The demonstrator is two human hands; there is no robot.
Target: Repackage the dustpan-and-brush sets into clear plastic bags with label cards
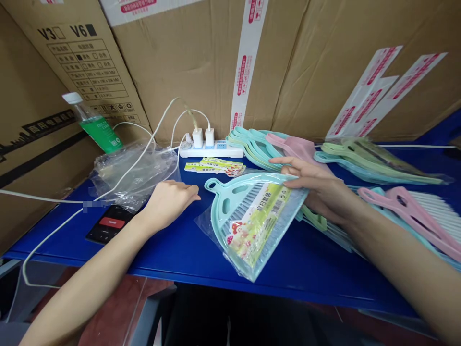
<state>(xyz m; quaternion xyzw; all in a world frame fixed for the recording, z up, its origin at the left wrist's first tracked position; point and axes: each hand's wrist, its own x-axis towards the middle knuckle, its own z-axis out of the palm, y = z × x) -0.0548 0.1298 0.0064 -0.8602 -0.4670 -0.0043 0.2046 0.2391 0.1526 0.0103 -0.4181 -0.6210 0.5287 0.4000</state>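
Note:
A bagged dustpan-and-brush set (239, 206), light blue with a yellow-green label (257, 223), is tilted above the blue table in front of me. My right hand (313, 185) grips its upper right edge, with one finger stretched out above the bag. The brush bristles show through the clear plastic. My left hand (171, 202) is closed, its back toward me, a little left of the set and apart from it. I see nothing sticking out of its fingers, though their undersides are hidden. Several loose labels (216, 166) lie behind the set.
Blue, green and pink dustpans (259, 144) are stacked at the back; bagged sets (378, 158) and pink brushes (414, 211) lie right. A power strip (216, 150), cables, plastic bags (135, 166), a bottle (97, 127) and a phone (110, 223) occupy the left and back. Cardboard boxes (201, 62) wall the rear.

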